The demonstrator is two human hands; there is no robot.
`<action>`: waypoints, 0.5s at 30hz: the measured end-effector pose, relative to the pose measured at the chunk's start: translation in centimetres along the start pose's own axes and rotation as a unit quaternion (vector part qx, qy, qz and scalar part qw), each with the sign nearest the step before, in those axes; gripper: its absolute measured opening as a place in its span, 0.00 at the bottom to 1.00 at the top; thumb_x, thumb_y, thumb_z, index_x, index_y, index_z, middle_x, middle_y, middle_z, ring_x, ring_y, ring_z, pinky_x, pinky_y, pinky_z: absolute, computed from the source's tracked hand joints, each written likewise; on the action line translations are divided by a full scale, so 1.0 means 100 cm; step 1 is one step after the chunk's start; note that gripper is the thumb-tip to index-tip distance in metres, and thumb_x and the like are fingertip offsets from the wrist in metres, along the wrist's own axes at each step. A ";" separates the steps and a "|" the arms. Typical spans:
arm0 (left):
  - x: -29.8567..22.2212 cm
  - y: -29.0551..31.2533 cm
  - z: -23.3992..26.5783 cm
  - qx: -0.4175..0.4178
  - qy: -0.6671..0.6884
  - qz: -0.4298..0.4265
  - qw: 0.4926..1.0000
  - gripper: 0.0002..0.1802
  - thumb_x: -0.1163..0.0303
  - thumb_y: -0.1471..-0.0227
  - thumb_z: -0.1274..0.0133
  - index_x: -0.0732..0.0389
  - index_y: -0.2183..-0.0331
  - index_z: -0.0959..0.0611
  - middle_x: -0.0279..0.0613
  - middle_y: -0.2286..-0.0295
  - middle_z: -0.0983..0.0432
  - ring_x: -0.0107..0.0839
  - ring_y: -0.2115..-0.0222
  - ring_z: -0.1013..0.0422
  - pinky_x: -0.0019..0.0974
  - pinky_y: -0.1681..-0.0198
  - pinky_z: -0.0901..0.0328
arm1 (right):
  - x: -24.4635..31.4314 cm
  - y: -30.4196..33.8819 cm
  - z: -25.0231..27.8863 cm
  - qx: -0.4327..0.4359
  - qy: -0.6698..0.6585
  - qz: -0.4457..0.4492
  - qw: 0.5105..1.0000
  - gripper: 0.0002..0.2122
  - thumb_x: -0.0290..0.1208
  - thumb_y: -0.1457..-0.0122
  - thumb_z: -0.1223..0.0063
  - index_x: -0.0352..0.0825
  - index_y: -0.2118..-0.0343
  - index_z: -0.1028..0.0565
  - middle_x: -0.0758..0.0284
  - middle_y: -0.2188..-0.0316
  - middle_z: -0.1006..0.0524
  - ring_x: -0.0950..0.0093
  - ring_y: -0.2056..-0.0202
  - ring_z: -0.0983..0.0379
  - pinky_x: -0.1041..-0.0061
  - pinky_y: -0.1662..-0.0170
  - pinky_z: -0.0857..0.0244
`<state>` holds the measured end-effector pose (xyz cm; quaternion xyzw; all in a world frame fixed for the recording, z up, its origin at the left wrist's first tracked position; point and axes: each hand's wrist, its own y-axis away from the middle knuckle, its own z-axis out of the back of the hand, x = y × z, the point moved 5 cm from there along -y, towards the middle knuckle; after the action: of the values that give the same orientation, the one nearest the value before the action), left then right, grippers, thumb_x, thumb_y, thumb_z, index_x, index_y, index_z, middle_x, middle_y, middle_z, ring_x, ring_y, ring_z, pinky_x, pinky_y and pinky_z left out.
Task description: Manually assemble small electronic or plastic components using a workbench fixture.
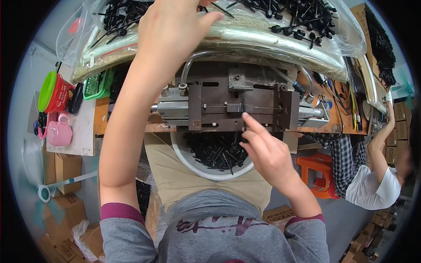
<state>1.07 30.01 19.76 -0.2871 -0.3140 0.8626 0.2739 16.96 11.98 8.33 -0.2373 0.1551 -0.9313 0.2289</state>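
My left hand (173, 33) reaches over a pile of black plastic parts with thin stems (302, 19) at the far side. Its thumb is stretched out to the right; the other fingers are mostly cut off by the upper edge. My right hand (269, 155) is at the near side of a dark metal fixture (219, 118). Its index finger points at a small block (234, 108) in the fixture's middle, at or just touching its near side. The other fingers are loosely bent. A dark, blurred piece shows just left of them, above a white basket (180, 153) of similar black parts.
Metal cylinders (173, 109) with clear air hoses (186, 70) flank the fixture. On the left stand a red and green tub (61, 94), a green basket (98, 85) and a pink cup (60, 131). At right a person in a white shirt (372, 188) sits near an orange stool (315, 168).
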 end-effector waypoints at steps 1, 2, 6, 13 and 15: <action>0.007 -0.008 -0.008 0.016 -0.005 0.020 1.000 0.15 0.66 0.55 0.36 0.65 0.65 0.15 0.49 0.68 0.18 0.45 0.66 0.21 0.42 0.62 0.28 | 0.002 -0.002 -0.005 -0.020 0.042 0.047 0.998 0.08 0.22 0.51 0.42 0.30 0.67 0.27 0.51 0.47 0.25 0.70 0.71 0.22 0.74 0.68 0.27; 0.012 -0.013 -0.016 0.061 -0.018 0.049 0.997 0.15 0.66 0.55 0.35 0.65 0.66 0.14 0.49 0.69 0.18 0.45 0.66 0.21 0.43 0.62 0.28 | 0.005 -0.004 -0.007 -0.027 0.069 0.054 0.996 0.09 0.22 0.52 0.42 0.30 0.68 0.27 0.51 0.48 0.24 0.72 0.74 0.23 0.75 0.70 0.28; 0.021 -0.023 -0.035 0.155 -0.020 0.109 0.982 0.16 0.64 0.57 0.34 0.65 0.67 0.13 0.49 0.72 0.18 0.46 0.67 0.21 0.44 0.63 0.28 | 0.004 -0.015 -0.007 -0.012 0.112 0.055 0.992 0.09 0.22 0.55 0.42 0.31 0.69 0.26 0.52 0.51 0.22 0.78 0.82 0.29 0.80 0.75 0.31; 0.011 -0.024 -0.045 0.031 0.019 -0.004 0.999 0.17 0.63 0.58 0.33 0.64 0.67 0.12 0.52 0.72 0.19 0.48 0.71 0.23 0.43 0.63 0.28 | 0.004 -0.016 -0.003 0.033 0.113 0.024 0.993 0.14 0.26 0.55 0.31 0.33 0.66 0.24 0.57 0.50 0.22 0.71 0.80 0.24 0.75 0.74 0.29; 0.015 -0.022 -0.057 0.109 -0.010 0.025 0.994 0.16 0.63 0.57 0.34 0.64 0.67 0.12 0.53 0.69 0.21 0.46 0.67 0.23 0.41 0.63 0.28 | 0.006 -0.025 0.008 0.063 0.090 0.019 0.994 0.14 0.27 0.54 0.31 0.33 0.65 0.24 0.57 0.52 0.21 0.69 0.78 0.23 0.74 0.73 0.28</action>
<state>4.50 34.60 17.24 -0.2548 -0.2137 0.9010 0.2785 15.99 13.64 10.24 -0.1348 0.1207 -0.9522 0.2461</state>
